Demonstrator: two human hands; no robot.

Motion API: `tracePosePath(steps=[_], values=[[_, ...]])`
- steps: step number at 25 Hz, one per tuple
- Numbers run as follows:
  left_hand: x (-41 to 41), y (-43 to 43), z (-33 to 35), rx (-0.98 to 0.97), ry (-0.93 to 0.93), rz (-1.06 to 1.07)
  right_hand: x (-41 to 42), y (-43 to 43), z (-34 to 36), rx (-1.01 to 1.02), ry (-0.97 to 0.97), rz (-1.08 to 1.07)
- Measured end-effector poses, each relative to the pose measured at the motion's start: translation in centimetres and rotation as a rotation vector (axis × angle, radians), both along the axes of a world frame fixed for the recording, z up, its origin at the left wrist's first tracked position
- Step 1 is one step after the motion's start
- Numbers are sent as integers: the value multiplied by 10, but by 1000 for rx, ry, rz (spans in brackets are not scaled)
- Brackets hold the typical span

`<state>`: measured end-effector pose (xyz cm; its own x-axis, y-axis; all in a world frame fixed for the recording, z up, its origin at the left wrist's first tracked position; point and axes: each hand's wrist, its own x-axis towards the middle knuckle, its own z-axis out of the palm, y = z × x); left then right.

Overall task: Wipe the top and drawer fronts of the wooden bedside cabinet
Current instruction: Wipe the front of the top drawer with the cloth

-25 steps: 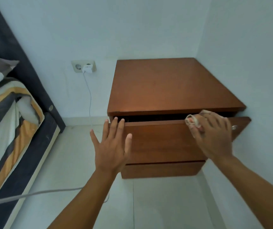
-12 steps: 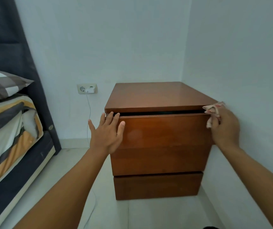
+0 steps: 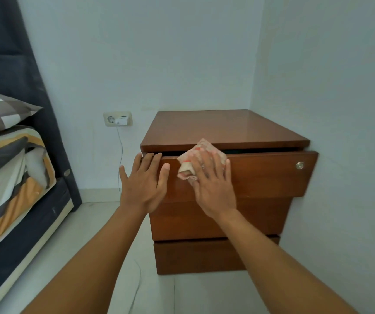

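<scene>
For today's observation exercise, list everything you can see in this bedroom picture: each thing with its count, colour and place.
Bedside cabinet: one, reddish-brown wood, in the room corner.
Top drawer: one, brown, slightly pulled out.
Cloth: one, beige with red pattern, pressed on the top drawer front.
Wall socket: one, cream, left of cabinet, white plug and cable in it.
Bed: one, striped sheet, far left.
Pillow: one, grey check, on bed.
Left hand: flat at the drawer's left edge.
Right hand: flat over the cloth.

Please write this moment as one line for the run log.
step: wiping top drawer front | right hand: presses cloth flat | left hand: on drawer's left edge | drawer: slightly open
</scene>
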<state>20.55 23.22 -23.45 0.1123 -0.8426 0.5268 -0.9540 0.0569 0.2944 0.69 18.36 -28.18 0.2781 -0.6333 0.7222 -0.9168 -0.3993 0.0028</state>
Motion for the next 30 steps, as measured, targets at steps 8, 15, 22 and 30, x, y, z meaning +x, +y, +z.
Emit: tracePosePath(steps=[8, 15, 22, 30], values=[[-7, 3, -1, 4, -5, 21, -163, -19, 22, -36, -195, -187], [-6, 15, -1, 58, -59, 14, -222, -30, 37, -54, -416, -156], [-6, 14, -5, 52, -44, 2, -24, 27, 1, -85, -358, 212], [-11, 10, -17, -58, -35, 6, 42, 5, -60, 8, -33, 39]])
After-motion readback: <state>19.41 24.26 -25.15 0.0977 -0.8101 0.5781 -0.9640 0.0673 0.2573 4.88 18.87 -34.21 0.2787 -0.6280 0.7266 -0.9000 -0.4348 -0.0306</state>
